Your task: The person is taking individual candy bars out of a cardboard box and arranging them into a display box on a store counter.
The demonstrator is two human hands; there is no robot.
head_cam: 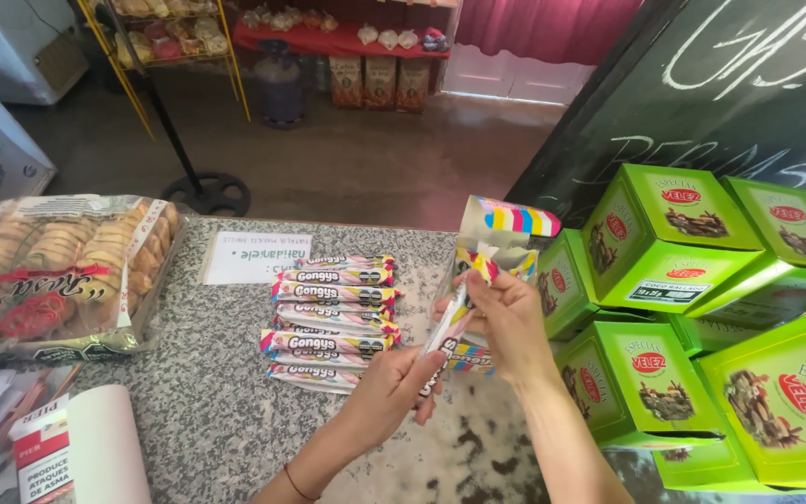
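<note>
At the far left of the frame a clear bag of golden biscuits [53, 271] lies on the speckled granite counter [207, 420], with a white paper roll [104, 448] below it at the lower left corner. Just right of the bag, a white paper note [254, 257] lies flat. In the middle of the frame sits a stack of striped candy packs [333, 317], laid side by side in a neat column (pink, yellow and blue at their ends). The left hand [386, 397] comes up from the bottom centre, fingers curled around the lower end of a single candy pack [450, 331], which stands tilted upward. The right hand [507, 322] pinches the upper part of the same pack, just in front of an open display carton [506, 224] with a striped flap. To the right, bright green boxes [673, 243] are piled against a black chalkboard [701, 103] at the upper right.
</note>
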